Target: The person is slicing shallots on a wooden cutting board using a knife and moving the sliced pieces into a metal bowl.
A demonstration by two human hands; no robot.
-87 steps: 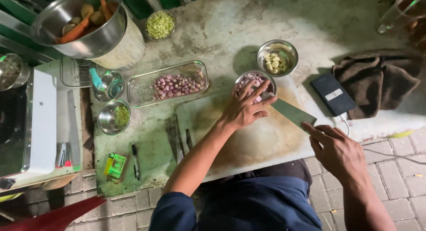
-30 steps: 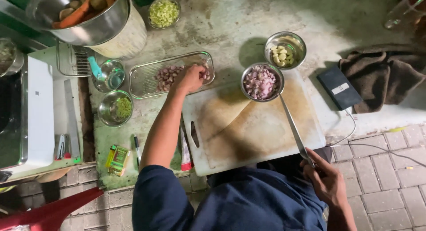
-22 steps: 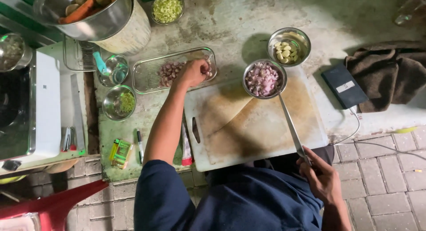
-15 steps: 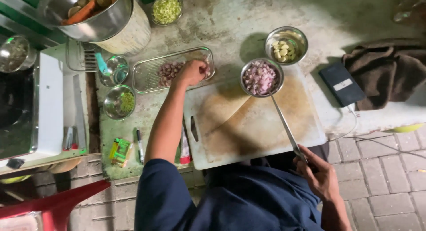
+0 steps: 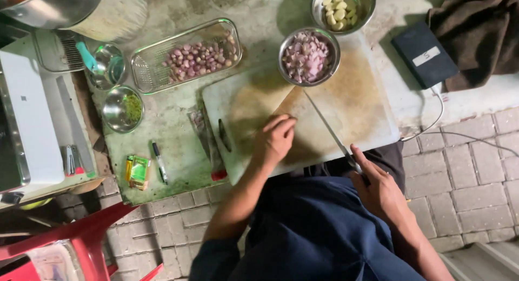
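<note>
My left hand (image 5: pixel 275 139) rests knuckles-up on the white cutting board (image 5: pixel 357 100), fingers curled; whatever lies under them is hidden. My right hand (image 5: pixel 378 186), at the board's near edge, grips the handle of a long knife (image 5: pixel 324 124). The blade lies flat across the board and points toward a steel bowl of chopped pinkish shallots (image 5: pixel 309 57). A glass tray of whole peeled shallots (image 5: pixel 189 54) stands left of the board. A steel bowl of peeled garlic (image 5: pixel 341 6) sits behind the shallot bowl.
Left of the board are two small steel bowls (image 5: pixel 123 108), a pen (image 5: pixel 159 162) and a small green box (image 5: pixel 138 170). A large steel pot (image 5: pixel 81 5) stands at the back left. A black device (image 5: pixel 427 54), brown cloth (image 5: pixel 476 27) and cable lie right; a red stool (image 5: pixel 81 243) is below.
My left hand has left the glass tray and come back to the middle of the cutting board. The right hand still holds the knife, now laid closer to the left hand.
</note>
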